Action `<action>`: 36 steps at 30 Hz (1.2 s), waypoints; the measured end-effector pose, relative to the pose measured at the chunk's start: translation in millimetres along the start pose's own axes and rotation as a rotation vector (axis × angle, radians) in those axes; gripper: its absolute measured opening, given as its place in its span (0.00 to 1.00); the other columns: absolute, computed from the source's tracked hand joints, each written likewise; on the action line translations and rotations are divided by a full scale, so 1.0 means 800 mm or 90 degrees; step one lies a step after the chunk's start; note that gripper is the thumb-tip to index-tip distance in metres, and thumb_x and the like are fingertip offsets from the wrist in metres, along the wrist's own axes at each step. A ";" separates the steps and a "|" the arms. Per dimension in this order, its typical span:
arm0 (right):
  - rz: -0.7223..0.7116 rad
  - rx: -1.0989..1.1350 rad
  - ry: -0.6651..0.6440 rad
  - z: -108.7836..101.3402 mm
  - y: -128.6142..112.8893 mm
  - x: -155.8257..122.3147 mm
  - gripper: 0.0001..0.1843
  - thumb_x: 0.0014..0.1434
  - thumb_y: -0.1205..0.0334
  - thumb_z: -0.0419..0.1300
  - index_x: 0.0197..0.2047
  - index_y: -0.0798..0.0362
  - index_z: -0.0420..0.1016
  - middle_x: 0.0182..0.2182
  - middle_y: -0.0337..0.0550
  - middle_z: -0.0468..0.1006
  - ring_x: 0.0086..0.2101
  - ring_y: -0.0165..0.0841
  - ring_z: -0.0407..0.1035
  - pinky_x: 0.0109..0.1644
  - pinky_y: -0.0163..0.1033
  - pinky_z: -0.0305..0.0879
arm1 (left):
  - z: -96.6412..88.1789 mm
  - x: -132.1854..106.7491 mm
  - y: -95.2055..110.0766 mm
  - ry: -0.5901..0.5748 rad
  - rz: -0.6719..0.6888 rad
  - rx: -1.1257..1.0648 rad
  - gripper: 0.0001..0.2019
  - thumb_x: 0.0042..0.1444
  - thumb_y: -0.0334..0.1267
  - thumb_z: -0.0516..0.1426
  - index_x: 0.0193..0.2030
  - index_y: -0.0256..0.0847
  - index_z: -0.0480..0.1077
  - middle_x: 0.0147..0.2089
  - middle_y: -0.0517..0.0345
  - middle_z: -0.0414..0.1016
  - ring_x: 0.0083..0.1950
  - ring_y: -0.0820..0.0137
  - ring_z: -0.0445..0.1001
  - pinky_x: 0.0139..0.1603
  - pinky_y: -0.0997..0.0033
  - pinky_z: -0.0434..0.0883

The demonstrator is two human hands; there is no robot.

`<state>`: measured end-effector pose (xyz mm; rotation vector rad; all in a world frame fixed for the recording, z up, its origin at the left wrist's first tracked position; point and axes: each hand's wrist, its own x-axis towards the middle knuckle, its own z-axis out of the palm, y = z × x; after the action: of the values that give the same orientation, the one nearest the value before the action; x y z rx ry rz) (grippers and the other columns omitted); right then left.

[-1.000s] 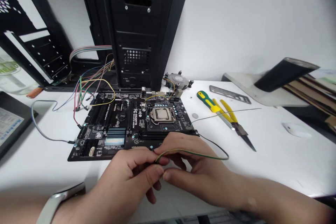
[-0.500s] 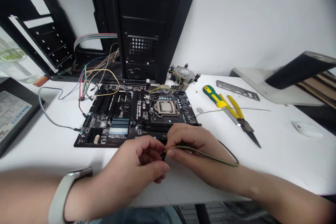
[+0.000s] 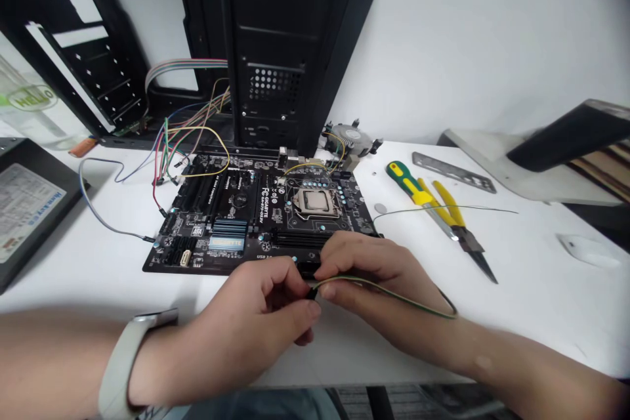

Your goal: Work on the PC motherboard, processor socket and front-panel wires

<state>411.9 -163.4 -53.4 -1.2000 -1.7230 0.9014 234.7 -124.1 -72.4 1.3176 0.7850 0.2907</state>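
Observation:
Between the thumb and fingers of my left hand (image 3: 246, 328) is a small black connector (image 3: 312, 293). A thin green and yellow wire (image 3: 394, 294) runs from it and loops back over my right wrist. My right hand (image 3: 377, 275) is closed at the wire, pinching close to the connector. Both hands meet in front of the near edge of a black motherboard (image 3: 236, 200), partly covering it. A silver processor (image 3: 315, 202) sits in the board's socket. The tips of some fingers on both hands are hidden.
A black computer case (image 3: 275, 33) stands behind the board, with coloured wires (image 3: 197, 125) coming out. A cooling fan (image 3: 349, 138) lies beside it. To the right are a screwdriver (image 3: 406, 180), pliers (image 3: 460, 230), a metal plate (image 3: 453, 170) and a mouse (image 3: 585, 249). A power supply (image 3: 29, 203) sits left.
The whole view has shifted slightly, so things appear a little farther right. Both hands keep their hold on the connector and wire, with barely any movement.

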 end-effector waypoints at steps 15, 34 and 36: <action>-0.028 0.013 -0.039 -0.002 0.003 -0.003 0.02 0.55 0.66 0.66 0.31 0.54 0.81 0.27 0.40 0.78 0.27 0.24 0.71 0.29 0.28 0.67 | -0.001 -0.003 0.006 -0.027 -0.046 0.002 0.10 0.46 0.44 0.58 0.23 0.40 0.65 0.22 0.62 0.72 0.27 0.74 0.69 0.30 0.75 0.64; 0.061 0.021 -0.140 -0.005 -0.011 0.003 0.04 0.55 0.67 0.65 0.29 0.55 0.80 0.26 0.39 0.77 0.27 0.24 0.69 0.29 0.28 0.63 | 0.000 -0.005 0.006 -0.042 -0.067 0.063 0.12 0.47 0.45 0.56 0.22 0.40 0.62 0.20 0.62 0.68 0.23 0.75 0.66 0.24 0.77 0.60; 0.089 0.018 -0.158 -0.006 -0.014 0.004 0.05 0.55 0.66 0.64 0.28 0.55 0.79 0.26 0.39 0.76 0.27 0.24 0.69 0.29 0.29 0.63 | 0.000 -0.005 0.005 -0.049 -0.055 0.073 0.13 0.49 0.45 0.56 0.22 0.40 0.61 0.19 0.63 0.66 0.22 0.76 0.65 0.22 0.78 0.58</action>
<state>411.6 -163.4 -40.8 -1.2437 -1.8296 1.1971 232.5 -125.7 -67.2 1.3897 0.8011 0.1267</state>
